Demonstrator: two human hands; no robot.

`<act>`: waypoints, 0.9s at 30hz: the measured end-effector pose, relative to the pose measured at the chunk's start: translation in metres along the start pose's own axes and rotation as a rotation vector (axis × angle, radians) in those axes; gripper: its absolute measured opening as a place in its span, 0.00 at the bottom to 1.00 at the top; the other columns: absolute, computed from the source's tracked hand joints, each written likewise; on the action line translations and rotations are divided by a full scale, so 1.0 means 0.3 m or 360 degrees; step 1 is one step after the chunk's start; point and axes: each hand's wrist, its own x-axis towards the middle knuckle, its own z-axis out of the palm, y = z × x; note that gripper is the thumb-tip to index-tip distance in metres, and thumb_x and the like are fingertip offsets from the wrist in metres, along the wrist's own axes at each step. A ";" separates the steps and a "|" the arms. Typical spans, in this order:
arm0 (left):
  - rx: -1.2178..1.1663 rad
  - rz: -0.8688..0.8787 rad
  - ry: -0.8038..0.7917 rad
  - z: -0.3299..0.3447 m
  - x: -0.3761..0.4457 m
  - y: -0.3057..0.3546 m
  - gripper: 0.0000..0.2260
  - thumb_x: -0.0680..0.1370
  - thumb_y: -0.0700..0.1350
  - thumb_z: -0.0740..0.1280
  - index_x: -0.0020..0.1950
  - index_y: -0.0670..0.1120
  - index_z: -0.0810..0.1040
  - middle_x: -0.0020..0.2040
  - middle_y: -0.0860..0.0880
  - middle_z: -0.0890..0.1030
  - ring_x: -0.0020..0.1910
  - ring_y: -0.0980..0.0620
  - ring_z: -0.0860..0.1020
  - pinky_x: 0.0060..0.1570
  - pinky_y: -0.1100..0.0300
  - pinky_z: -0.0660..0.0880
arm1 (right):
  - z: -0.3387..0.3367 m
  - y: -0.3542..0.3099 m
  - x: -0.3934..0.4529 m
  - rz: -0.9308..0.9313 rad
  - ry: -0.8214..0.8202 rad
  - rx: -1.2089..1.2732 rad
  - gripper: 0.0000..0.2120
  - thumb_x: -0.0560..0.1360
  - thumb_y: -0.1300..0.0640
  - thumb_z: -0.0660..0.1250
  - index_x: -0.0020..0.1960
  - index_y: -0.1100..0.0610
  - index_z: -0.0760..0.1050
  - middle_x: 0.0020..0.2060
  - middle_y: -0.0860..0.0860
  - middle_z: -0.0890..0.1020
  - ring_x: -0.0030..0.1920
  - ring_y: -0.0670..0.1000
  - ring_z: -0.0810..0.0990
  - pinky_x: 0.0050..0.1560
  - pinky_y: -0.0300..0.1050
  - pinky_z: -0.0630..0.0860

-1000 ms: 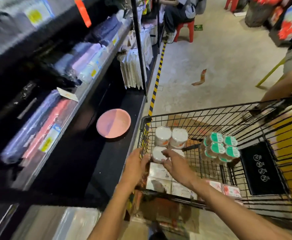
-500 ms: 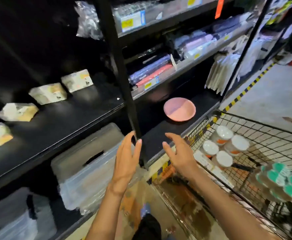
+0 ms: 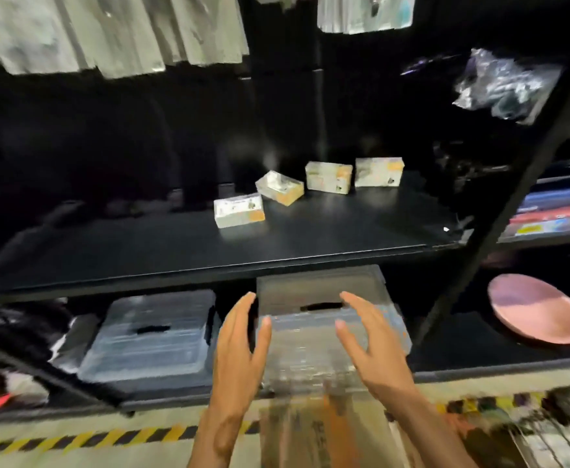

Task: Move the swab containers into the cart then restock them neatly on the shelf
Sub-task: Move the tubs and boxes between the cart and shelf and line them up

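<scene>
Single head-worn wide-angle view, facing forward and slightly down into a black shelf (image 3: 276,251) at close range. Looking onto the middle shelf board from just above, with the lower bay beneath and hanging packets along the top edge. Both hands raised in the lower centre, left hand (image 3: 239,346) and right hand (image 3: 368,346). Edges bent and blurred.

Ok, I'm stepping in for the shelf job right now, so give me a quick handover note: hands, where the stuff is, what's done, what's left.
Left hand and right hand: both open, holding nothing, raised in front of the shelf.
Four rectangular swab boxes sit loosely scattered on that shelf, unaligned, one tilted.
The cart is out of view, so its contents can't be confirmed.
Left: move these four boxes to the cart, then restock everything in neat rows.
</scene>
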 end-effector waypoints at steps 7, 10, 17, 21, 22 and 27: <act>0.0103 -0.0016 0.0022 -0.280 0.251 -0.239 0.26 0.78 0.59 0.55 0.74 0.51 0.64 0.71 0.58 0.66 0.70 0.63 0.62 0.71 0.62 0.60 | 0.323 -0.153 0.244 -0.0106 0.0032 -0.0061 0.24 0.75 0.45 0.60 0.69 0.49 0.68 0.65 0.40 0.70 0.67 0.40 0.67 0.66 0.29 0.58; 0.0079 -0.0013 -0.0040 -0.344 0.362 -0.314 0.26 0.78 0.60 0.55 0.74 0.53 0.63 0.73 0.59 0.65 0.70 0.65 0.60 0.71 0.63 0.58 | 0.414 -0.184 0.322 -0.0049 0.0073 -0.0082 0.22 0.77 0.47 0.62 0.69 0.47 0.68 0.66 0.41 0.70 0.68 0.40 0.67 0.66 0.34 0.61; 0.0039 -0.0037 -0.0189 -0.339 0.591 -0.393 0.31 0.75 0.65 0.51 0.76 0.55 0.59 0.74 0.58 0.63 0.68 0.65 0.59 0.68 0.65 0.58 | 0.504 -0.204 0.474 0.0054 0.0129 -0.0175 0.26 0.74 0.40 0.58 0.70 0.45 0.66 0.66 0.38 0.68 0.63 0.27 0.61 0.61 0.21 0.56; -0.0047 -0.0018 -0.0199 -0.298 0.691 -0.411 0.27 0.77 0.61 0.56 0.75 0.54 0.62 0.71 0.58 0.66 0.66 0.66 0.62 0.65 0.67 0.58 | 0.516 -0.190 0.573 0.0107 0.0143 -0.0206 0.26 0.74 0.40 0.59 0.70 0.46 0.66 0.65 0.39 0.69 0.63 0.31 0.63 0.62 0.26 0.57; -0.0061 -0.0029 -0.0200 -0.285 0.716 -0.416 0.26 0.78 0.60 0.57 0.74 0.54 0.62 0.71 0.59 0.66 0.66 0.66 0.63 0.65 0.68 0.58 | 0.520 -0.185 0.599 0.0114 0.0145 -0.0200 0.26 0.74 0.41 0.59 0.70 0.46 0.67 0.65 0.39 0.69 0.64 0.33 0.64 0.63 0.29 0.58; -0.0162 -0.0113 -0.0167 -0.201 0.841 -0.432 0.24 0.78 0.57 0.61 0.73 0.54 0.64 0.69 0.60 0.68 0.68 0.62 0.65 0.68 0.64 0.61 | 0.526 -0.124 0.744 0.0127 0.0116 -0.0214 0.22 0.77 0.46 0.62 0.70 0.46 0.67 0.65 0.39 0.69 0.64 0.37 0.65 0.66 0.36 0.61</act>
